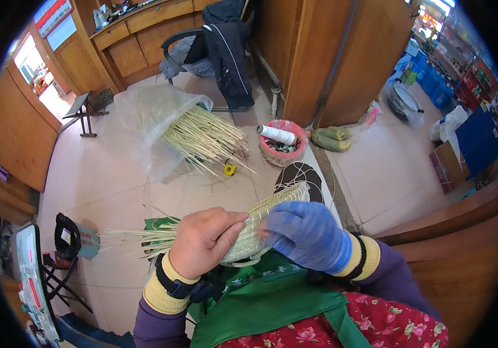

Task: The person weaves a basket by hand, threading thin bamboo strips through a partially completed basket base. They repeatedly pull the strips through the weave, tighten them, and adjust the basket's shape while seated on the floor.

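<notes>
A pale green woven straw piece (287, 198), stitched with white cord in rows, lies across my lap. My left hand (210, 237), bare, pinches its upper edge between thumb and forefinger. Loose straw ends (149, 238) stick out to the left, beyond that hand. My right hand (307, 230) wears a blue knit glove with the fingertips bare. It is curled over the right part of the weave; its fingertips are blurred, so whether they hold anything cannot be made out. Thin cord strands (297, 176) loop over the far end of the piece, above a dark shoe (316, 180).
On the tiled floor, a straw bundle (205, 137) pokes from a clear plastic bag (138, 117). Nearby are a yellow tape measure (229, 169) and a red bucket (280, 156) with a white cord spool (277, 135). Green gourds (331, 140) lie by the doorway. A bin (87, 239) stands left.
</notes>
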Demonstrator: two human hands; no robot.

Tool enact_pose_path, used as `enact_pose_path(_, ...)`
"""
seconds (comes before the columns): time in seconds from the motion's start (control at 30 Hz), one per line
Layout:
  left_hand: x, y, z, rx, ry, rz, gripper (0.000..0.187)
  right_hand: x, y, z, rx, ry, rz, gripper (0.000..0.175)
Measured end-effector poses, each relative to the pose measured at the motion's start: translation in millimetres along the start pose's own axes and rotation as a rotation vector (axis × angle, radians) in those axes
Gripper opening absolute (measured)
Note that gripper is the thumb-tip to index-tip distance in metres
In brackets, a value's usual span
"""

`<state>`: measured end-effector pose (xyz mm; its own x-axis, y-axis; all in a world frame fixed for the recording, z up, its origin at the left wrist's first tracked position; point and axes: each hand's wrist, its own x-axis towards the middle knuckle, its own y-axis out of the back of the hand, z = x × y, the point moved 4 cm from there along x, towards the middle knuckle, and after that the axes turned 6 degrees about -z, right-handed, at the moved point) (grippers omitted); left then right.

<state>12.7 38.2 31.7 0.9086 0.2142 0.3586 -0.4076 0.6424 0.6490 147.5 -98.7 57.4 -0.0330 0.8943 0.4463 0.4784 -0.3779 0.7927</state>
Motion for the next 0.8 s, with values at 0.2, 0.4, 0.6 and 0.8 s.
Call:
enact_pose_path(0.2,1,2,-2,0.03,0.017,-0.037,0.015,-4,5,-4,-0.234,0.039,-0.14,0.026)
enact_pose_path(0.4,1,1,-3,0.013,0.002,-0.004,0.015,-10,-22,18,0.344,-0.093,0.038,0.017)
enact_pose_path(0.6,2,2,-7,-0.025,0.021,-0.014,0.015,-14,-37,22,0.402,-0.105,0.078,0.017)
enact_pose_path(0.8,3,1,-7,-0.04,0.03,-0.011,0.016,-13,-38,26,0.414,-0.108,0.114,0.017)
